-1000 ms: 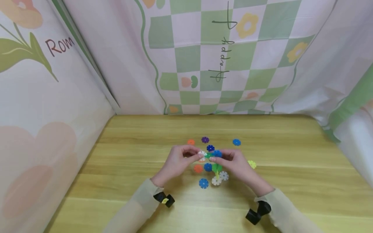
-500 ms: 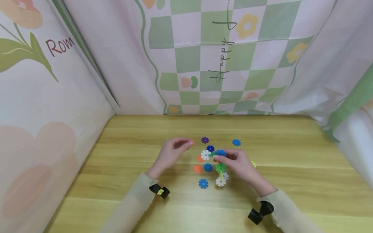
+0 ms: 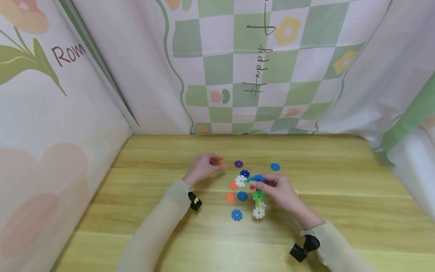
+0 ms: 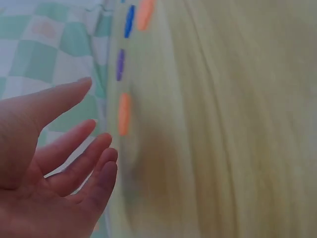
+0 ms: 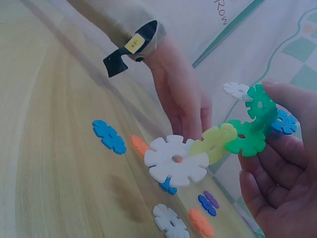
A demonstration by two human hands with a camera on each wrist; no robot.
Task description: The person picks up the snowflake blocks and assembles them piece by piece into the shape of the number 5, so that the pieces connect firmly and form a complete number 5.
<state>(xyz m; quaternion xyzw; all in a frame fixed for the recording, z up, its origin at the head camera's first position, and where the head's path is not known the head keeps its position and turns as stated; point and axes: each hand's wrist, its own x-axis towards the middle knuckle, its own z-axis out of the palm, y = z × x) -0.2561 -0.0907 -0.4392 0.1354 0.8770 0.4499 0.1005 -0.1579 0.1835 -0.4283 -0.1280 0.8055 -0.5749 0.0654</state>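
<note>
My right hand (image 3: 278, 190) pinches a joined chain of slotted snowflake discs above the table. In the right wrist view the chain has a white disc (image 5: 163, 168), a yellow disc (image 5: 213, 144), two green discs (image 5: 242, 136), a blue disc (image 5: 285, 124) and a white disc (image 5: 236, 90) at its far end. My left hand (image 3: 202, 166) hovers by an orange disc (image 3: 222, 166) at the back left of the pieces. In the left wrist view its fingers are spread apart from the thumb, holding nothing. Whether it touches the orange disc is hard to tell.
Loose discs lie around the chain: purple (image 3: 238, 164), dark blue (image 3: 244, 173), orange (image 3: 230, 197) and several blue ones, one blue disc (image 3: 275, 167) farther right. A yellow disc is mostly hidden behind my right hand. Patterned curtains border the wooden table (image 3: 163, 151).
My left hand has let go of the chain's white disc and moved left and back to the orange disc. The right hand, still holding the chain, has shifted slightly right.
</note>
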